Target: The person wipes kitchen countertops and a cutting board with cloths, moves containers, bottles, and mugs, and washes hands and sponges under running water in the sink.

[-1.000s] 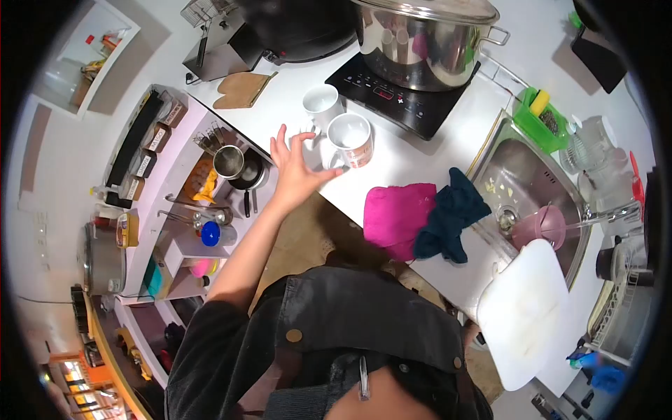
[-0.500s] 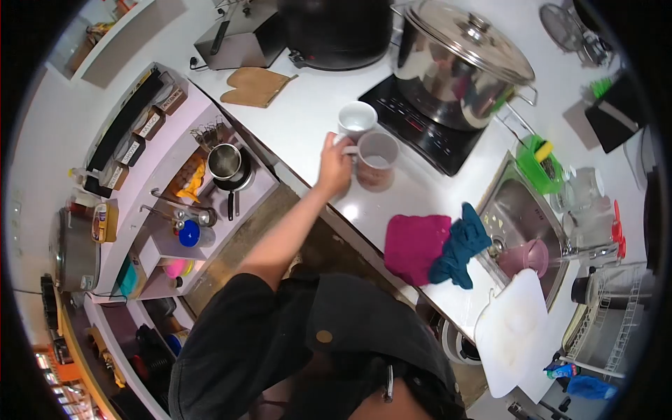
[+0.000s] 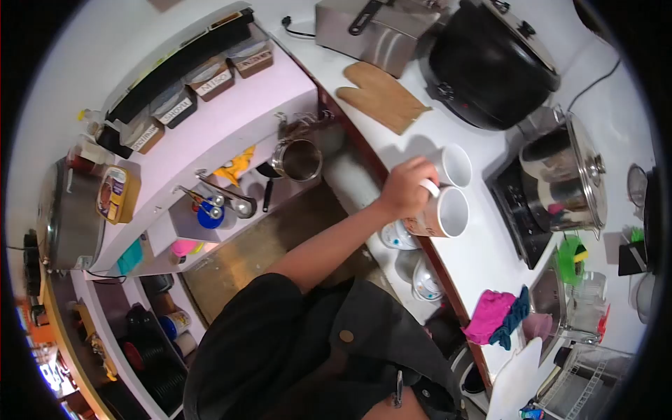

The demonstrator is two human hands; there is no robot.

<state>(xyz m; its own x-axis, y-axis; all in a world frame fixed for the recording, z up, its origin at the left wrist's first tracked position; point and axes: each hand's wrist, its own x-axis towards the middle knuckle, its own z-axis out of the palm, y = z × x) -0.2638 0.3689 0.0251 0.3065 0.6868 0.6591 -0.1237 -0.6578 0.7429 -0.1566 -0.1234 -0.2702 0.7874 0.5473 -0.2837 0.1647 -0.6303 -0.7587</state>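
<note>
My left hand (image 3: 407,189) is closed on the handle of a white mug (image 3: 437,213) with a reddish-brown printed side. This mug is tilted, its open mouth facing right, near the counter's front edge. A second white mug (image 3: 456,166) stands just behind it, close to my knuckles. Neither mug shows any contents. My right hand is out of view.
A tan oven mitt (image 3: 383,96), a black cooker (image 3: 490,64) and a steel toaster (image 3: 374,31) are at the back. On the right are a steel pot (image 3: 563,175), pink cloth (image 3: 489,316), dark teal cloth (image 3: 512,320) and the sink (image 3: 548,294). Shelves (image 3: 231,150) stand left.
My left hand has gone from open beside the mugs to closed on one handle, and that mug is now tilted. The view has swung left, shifting the counter items rightward.
</note>
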